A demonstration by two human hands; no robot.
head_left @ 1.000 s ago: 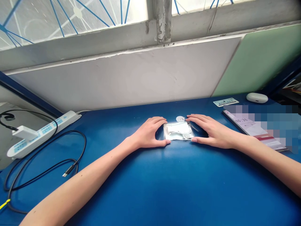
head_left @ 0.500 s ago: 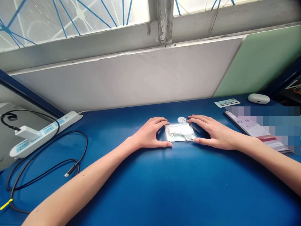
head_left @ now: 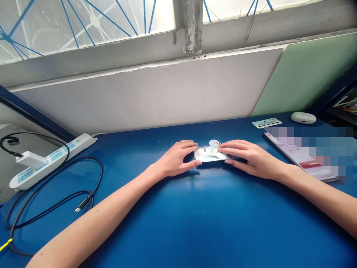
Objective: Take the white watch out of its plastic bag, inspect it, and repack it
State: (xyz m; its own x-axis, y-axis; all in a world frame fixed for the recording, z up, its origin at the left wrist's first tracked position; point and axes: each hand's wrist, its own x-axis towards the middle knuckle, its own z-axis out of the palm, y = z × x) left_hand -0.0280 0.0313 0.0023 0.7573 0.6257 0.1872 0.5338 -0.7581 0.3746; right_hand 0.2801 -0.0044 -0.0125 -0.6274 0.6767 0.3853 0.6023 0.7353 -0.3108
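Note:
A small clear plastic packet [head_left: 208,154] with white contents is between my two hands over the blue table. My left hand [head_left: 180,158] grips its left edge, thumb at the near side and fingers at the far side. My right hand [head_left: 248,158] holds the right end, its fingertips lying over the top of the packet and the thumb at the near corner. A round whitish disc [head_left: 214,142] shows just behind the packet, close to my right fingertips. What exactly is inside the packet is too small to make out.
At the left, a white power strip [head_left: 55,160] holds a plugged-in charger [head_left: 32,159], and a black cable [head_left: 102,173] loops over the blue table [head_left: 178,223]. On the right lie a phone [head_left: 304,160], a card [head_left: 267,123] and a white earbud case [head_left: 303,117]. A wall panel [head_left: 156,96] stands behind.
The packet has tilted and seems slightly raised off the table. My right fingers have moved left over its top, and my left thumb has come up against its near edge.

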